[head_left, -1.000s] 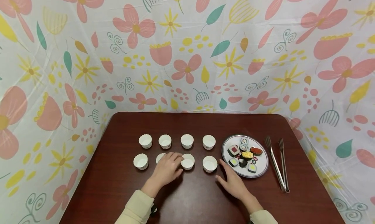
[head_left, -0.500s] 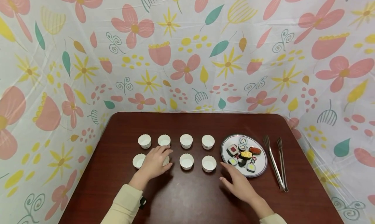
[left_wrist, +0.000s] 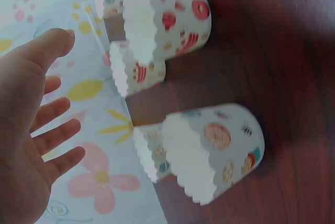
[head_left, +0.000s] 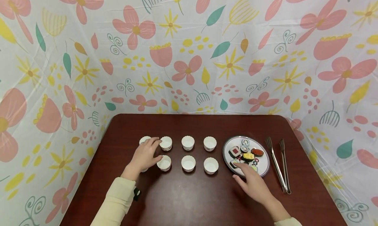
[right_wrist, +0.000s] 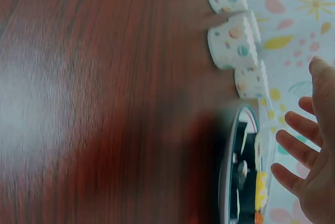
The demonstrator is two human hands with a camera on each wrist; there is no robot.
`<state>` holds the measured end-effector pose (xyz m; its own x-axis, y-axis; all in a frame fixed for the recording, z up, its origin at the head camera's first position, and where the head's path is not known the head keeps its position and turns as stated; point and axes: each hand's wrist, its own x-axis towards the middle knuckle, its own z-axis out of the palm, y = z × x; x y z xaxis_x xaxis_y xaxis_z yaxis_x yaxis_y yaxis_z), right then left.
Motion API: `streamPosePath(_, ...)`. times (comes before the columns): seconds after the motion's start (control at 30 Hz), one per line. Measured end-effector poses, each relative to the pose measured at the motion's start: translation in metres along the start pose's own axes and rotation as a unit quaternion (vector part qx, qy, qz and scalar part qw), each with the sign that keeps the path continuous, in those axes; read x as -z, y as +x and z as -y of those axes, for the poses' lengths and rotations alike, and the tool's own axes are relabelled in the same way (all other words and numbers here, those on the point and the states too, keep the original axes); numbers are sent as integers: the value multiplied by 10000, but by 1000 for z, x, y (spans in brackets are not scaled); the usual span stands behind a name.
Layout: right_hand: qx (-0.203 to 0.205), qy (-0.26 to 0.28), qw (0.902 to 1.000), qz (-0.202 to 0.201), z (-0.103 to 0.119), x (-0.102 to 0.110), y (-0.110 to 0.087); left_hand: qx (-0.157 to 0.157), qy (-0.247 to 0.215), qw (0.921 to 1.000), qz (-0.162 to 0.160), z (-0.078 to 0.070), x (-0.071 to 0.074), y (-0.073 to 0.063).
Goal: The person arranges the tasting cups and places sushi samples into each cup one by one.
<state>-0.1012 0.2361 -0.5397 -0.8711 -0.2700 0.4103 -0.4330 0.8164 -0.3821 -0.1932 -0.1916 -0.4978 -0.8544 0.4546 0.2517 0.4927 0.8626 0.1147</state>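
Several white scalloped paper baking cups (head_left: 188, 163) stand in two rows on the dark table (head_left: 189, 199). My left hand (head_left: 144, 155) hovers above the left end of the rows, hiding parts of two cups. In the left wrist view its fingers (left_wrist: 60, 135) are spread and hold nothing, and printed cups (left_wrist: 225, 145) stand beyond them. My right hand (head_left: 255, 185) is over the near left edge of a round plate (head_left: 265, 168) of sushi pieces (head_left: 248, 156). Its fingers (right_wrist: 296, 148) are extended and hold nothing in the right wrist view.
Right of the plate lie metal tongs (head_left: 276, 165), their two arms spread apart. A flower-printed cloth (head_left: 189, 55) hangs around the table's back and sides.
My left hand has moved left along the cups, away from the middle ones. The right hand has shifted right, from beside the plate to over its near edge. The cups stay in their rows.
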Motion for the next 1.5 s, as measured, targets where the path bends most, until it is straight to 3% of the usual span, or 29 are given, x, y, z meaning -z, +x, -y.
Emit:
streamPosePath(0.2, -20, -86, 9998, -199, -17, 11, -2, 352, -144, 9992, 128, 17, 5, 4)
streamPosePath(0.57, -583, -359, 9970, -362, -50, 32, -12, 984, -359, 9929, 562, 45, -1, 11)
streamPosePath(0.77, -1033, -647, 9918, -389, -63, 40, -22, 1276, -552, 9882, 638, 56, -7, 15)
streamPosePath(1.23, -2077, -883, 9726, -555, -93, 46, -39, 1938, -1092, 9703, 951, 66, -17, 19)
streamPosePath(1.5, -3174, -885, 9440, 197, -102, 50, -44, 2381, -1205, 9581, 1042, 64, -24, 24)
